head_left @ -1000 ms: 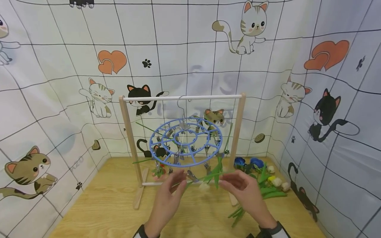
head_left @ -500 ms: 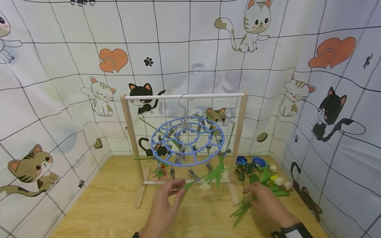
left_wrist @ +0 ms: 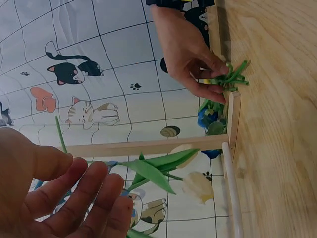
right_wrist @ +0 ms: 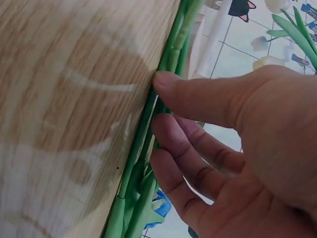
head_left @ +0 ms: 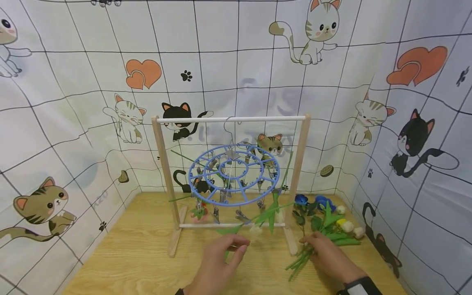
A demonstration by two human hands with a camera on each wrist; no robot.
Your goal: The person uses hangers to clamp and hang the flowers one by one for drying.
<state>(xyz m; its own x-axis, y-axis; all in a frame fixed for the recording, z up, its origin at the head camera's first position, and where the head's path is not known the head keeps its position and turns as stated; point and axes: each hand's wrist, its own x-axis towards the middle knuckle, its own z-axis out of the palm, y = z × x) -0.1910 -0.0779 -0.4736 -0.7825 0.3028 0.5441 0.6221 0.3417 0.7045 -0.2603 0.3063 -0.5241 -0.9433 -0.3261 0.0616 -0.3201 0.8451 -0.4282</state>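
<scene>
My left hand (head_left: 223, 260) hovers below the front of a round blue clip hanger (head_left: 243, 199), thumb and fingers loosely curved with nothing between them. From the hanger's right front hangs an artificial white tulip (left_wrist: 198, 187) with green leaves (head_left: 271, 211). Farther right, my right hand (head_left: 332, 256) reaches into a bunch of loose artificial flowers on the table. Its thumb and curved fingertips touch the green stems (right_wrist: 143, 119), with a gap between thumb and fingers. Blue flowers (head_left: 324, 202) and pale tulips (head_left: 346, 226) lie at the bunch's far end.
A wooden stand (head_left: 303, 151) with a white top bar (head_left: 265, 119) carries the hanger by its hook. Metal clips (head_left: 216, 214) dangle from the rings. A pinkish-red flower (head_left: 199, 215) hangs at the left. Cat-patterned cloth (head_left: 228, 61) encloses the wooden table (head_left: 121, 254).
My right hand has left the hanging tulip, moved right and come down to the loose stems. My left hand has drawn back slightly, lower and to the right.
</scene>
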